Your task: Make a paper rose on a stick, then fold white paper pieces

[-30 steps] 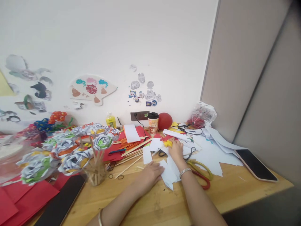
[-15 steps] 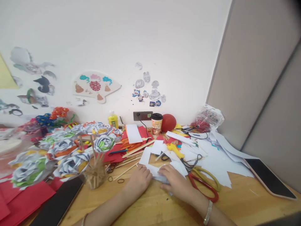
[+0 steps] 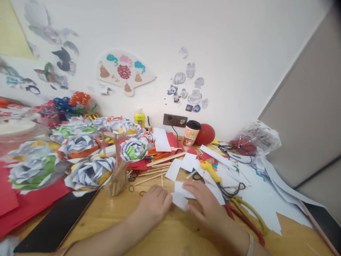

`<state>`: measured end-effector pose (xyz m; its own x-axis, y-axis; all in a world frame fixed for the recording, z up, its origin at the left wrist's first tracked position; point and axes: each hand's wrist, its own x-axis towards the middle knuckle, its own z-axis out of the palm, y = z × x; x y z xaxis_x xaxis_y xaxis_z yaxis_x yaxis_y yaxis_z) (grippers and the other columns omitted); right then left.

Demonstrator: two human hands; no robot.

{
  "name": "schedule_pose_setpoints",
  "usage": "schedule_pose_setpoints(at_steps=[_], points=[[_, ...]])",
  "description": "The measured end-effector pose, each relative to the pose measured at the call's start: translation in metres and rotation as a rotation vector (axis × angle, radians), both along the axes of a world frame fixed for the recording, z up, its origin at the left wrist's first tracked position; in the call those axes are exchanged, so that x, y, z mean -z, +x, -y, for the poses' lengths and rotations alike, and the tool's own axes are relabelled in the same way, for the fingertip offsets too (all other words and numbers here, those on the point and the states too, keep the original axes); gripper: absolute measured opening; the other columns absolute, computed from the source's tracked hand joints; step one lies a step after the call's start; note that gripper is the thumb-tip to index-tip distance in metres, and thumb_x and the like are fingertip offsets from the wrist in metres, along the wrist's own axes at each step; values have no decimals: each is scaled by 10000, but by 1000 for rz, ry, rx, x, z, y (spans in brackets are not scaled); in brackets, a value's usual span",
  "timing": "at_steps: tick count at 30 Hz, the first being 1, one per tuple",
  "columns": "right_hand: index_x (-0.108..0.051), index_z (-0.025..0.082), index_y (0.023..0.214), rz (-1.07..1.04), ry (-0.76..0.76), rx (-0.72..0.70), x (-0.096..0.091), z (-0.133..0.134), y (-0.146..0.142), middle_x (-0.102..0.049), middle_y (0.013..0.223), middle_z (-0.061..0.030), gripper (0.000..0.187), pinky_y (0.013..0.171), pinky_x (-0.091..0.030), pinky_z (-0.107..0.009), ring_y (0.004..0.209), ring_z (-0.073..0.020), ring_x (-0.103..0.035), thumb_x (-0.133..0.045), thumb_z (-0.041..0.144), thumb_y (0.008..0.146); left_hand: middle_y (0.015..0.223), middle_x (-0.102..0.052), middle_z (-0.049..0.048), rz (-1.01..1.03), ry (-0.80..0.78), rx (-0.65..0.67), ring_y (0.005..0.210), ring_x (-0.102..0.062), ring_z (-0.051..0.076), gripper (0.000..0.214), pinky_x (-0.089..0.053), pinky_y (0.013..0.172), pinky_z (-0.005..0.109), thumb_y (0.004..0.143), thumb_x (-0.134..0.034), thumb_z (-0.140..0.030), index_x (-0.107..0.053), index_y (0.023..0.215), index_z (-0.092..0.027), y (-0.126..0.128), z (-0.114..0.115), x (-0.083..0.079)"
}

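Note:
A small piece of white paper [image 3: 179, 200] lies between my hands at the table's front. My left hand [image 3: 156, 204] is closed, its thumb and curled fingers pinching the paper's left edge. My right hand [image 3: 209, 202] has its thumb and fingers apart at the right side of that piece, with fingertips by another white paper piece just behind it. Scissors with red and yellow handles [image 3: 252, 217] lie to the right of my right hand, partly behind the wrist. A yellow-handled tool [image 3: 211, 171] with a black cord rests beyond the right hand.
Several paper flowers [image 3: 89, 173] spread over the left side. A clear cup of sticks [image 3: 117, 181] stands left of my left hand. Thin wooden sticks [image 3: 154, 170], a paper cup [image 3: 191, 134], a red ball [image 3: 205, 134] and white sheets [image 3: 255, 192] lie farther back and right.
My right hand's fingers have spread, and more of the small white paper shows between the hands. The left hand stays at its left edge. The camera view has shifted and tilted.

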<state>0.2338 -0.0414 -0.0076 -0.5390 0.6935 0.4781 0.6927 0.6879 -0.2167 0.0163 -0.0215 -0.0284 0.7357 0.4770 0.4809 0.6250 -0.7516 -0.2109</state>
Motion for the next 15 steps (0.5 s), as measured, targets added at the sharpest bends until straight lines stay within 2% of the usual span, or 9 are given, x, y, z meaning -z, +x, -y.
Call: schedule_pose_setpoints(at_steps=[1, 3, 5, 8, 11, 15], points=[[-528, 174, 1062, 82, 22, -118, -3, 1, -8, -609, 1014, -108, 282, 797, -440, -381, 905, -231, -534, -510, 359, 850, 661, -580, 49, -46, 14, -12, 612, -517, 189, 205, -437, 614, 340, 853, -407, -76, -535, 715, -154, 1, 4, 5], [-572, 169, 923, 204, 90, -233, -2, 0, -21, -628, 834, -84, 210, 694, -434, -353, 753, -209, -528, -493, 353, 860, 630, -579, 53, -96, 33, -28, 621, -529, 211, 164, -440, 662, 394, 817, -459, -74, -553, 706, -148, 3, 10, 17], [-580, 167, 814, 251, 151, -231, 8, -2, -29, -606, 712, -60, 180, 609, -404, -305, 660, -179, -503, -433, 236, 893, 624, -585, 59, -111, 24, -29, 641, -536, 223, 159, -432, 712, 428, 804, -485, -85, -566, 683, -150, 3, 13, 26], [-567, 169, 734, 245, 172, -210, 23, -4, -29, -574, 646, -39, 266, 554, -363, -266, 608, -156, -480, -368, 117, 903, 648, -611, 74, -97, 5, -29, 669, -540, 229, 149, -420, 731, 425, 793, -504, -107, -596, 682, -148, 1, 19, 31], [-563, 170, 729, 212, 100, -171, 25, -1, -24, -569, 637, -40, 267, 546, -358, -262, 602, -159, -481, -362, 124, 899, 822, -668, 102, 3, 87, 20, 792, -557, 252, 170, -404, 770, 415, 818, -471, -146, -636, 858, -136, 3, 34, 29], [-568, 192, 742, 67, -175, -92, 16, 5, -22, -603, 683, -34, 223, 567, -386, -247, 635, -153, -521, -400, 177, 887, 896, -685, 49, 51, 212, 127, 875, -558, 207, 246, -389, 817, 341, 849, -415, -111, -638, 939, -162, 13, 58, 35]])
